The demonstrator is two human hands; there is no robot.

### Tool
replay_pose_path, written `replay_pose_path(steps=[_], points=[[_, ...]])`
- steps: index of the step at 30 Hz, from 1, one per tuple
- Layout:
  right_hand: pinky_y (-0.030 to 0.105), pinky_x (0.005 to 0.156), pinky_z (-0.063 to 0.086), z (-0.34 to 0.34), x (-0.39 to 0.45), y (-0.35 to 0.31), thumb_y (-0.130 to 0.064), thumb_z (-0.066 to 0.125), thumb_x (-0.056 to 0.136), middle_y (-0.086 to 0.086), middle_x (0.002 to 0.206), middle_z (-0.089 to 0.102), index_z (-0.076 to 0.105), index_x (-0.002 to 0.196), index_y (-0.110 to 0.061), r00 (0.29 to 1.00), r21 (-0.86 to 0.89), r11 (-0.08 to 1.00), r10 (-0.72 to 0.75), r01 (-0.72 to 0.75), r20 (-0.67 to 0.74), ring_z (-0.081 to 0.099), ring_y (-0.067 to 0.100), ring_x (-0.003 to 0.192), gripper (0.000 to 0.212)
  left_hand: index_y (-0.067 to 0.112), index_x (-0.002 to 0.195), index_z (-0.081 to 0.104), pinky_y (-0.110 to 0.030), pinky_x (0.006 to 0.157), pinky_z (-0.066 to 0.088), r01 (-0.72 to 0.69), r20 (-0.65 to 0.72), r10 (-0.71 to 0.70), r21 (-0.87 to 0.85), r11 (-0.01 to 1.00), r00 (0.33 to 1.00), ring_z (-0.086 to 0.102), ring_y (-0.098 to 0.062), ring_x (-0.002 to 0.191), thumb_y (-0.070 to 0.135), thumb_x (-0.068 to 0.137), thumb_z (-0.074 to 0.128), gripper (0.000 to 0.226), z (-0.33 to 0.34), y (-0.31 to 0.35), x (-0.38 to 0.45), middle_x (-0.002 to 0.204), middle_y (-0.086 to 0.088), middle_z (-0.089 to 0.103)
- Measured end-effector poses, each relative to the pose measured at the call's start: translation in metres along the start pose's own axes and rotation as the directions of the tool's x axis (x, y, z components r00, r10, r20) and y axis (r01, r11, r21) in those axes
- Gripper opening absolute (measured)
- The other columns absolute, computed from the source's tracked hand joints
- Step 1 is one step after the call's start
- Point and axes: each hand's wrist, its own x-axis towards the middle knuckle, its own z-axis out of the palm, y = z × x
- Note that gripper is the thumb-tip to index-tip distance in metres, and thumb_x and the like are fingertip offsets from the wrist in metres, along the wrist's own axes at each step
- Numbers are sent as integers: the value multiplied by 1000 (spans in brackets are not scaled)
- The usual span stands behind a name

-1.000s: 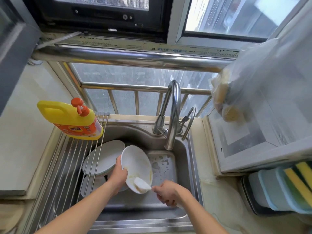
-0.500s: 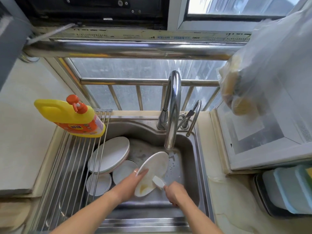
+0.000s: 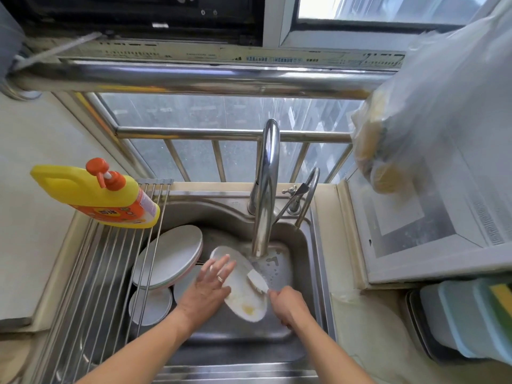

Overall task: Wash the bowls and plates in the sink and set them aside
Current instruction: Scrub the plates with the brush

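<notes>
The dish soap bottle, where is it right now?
The dish soap bottle sits at the head view's left, on the drying rack over the sink's left side.

A home kitchen is indicated: steel sink (image 3: pixel 313 245) with tap (image 3: pixel 267 187), dish soap bottle (image 3: pixel 97 194), drying rack (image 3: pixel 110 273), barred window (image 3: pixel 221 117).

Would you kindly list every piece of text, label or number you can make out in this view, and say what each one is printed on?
No text here can be read with confidence.
Orange label on the yellow detergent bottle: light characters on a dark patch, too blurred to read.
Sticker strip along the window frame above the steel rail: rows of small print, too small and blurred to read.
Sink rim behind the faucet: a faint stamped mark, not legible.
</notes>
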Motion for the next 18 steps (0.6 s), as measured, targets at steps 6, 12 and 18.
replay_pose_path(steps=[6, 12, 18], points=[[33, 67, 51, -35, -12, -7, -50, 40, 101, 7, 80, 69, 63, 73, -15, 978, 211, 969, -87, 127, -188, 66, 28, 74, 51, 31, 69, 54, -25, 63, 48, 136, 73, -122, -248, 959, 990, 60, -12, 62, 20, 60, 87, 36, -11, -1, 13, 66, 12, 58], [33, 56, 41, -64, -41, -15, -46, 41, 102, -1, 56, 55, 54, 60, -18, 961, 487, 841, -128, 236, -245, 52, 20, 56, 52, 21, 78, 51, -37, 62, 45, 412, 99, -452, -615, 673, 887, 61, -17, 68, 17, 85, 65, 17, -47, -3, 26, 71, 8, 62], [39, 89, 48, -66, -56, -21, -52, 27, 106, 12, 105, 73, 75, 104, -11, 940, 276, 933, -142, 232, -310, 64, 32, 102, 64, 20, 89, 61, -35, 73, 49, 573, 327, -550, -734, 364, 769, 64, -16, 79, 32, 85, 69, 15, -75, -19, 37, 83, 2, 70]])
